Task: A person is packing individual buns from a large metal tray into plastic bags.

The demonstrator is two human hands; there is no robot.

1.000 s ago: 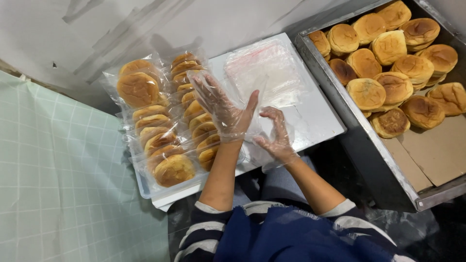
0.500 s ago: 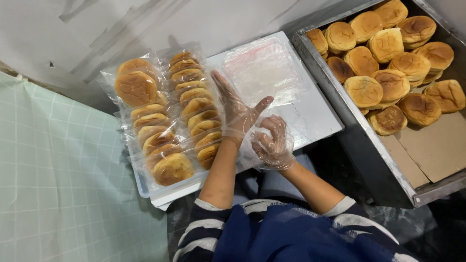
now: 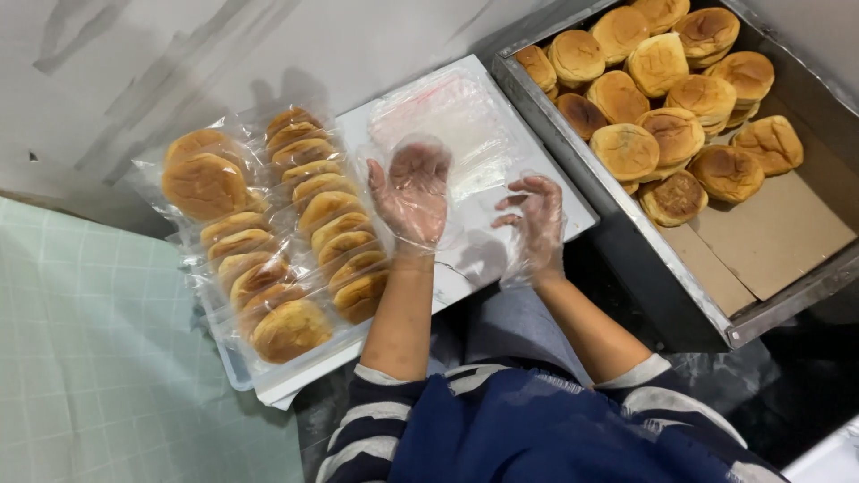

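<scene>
1. The stack of clear plastic bags lay flat on the white tray, just ahead of both hands; its long axis ran from the person's side up toward the grey wall, tilted a little to the right
2. The left hand, in a thin clear glove, was held palm up with the fingers spread and pointing away from the body; it gripped nothing and hovered over the near edge of the bags
3. The right hand, also gloved, sat just beside the left one, fingers loosely curled and apart; whether the fingertips touched the plastic could not be told
4. Left of the left hand, packed buns in clear wrap stood in two rows on the same tray, the rows running along the tray's length
5. Right of the right hand, a metal tray held loose golden buns piled at its far end, with brown cardboard bare at the near end
6. A pale green checked cloth lay at the far left
</scene>
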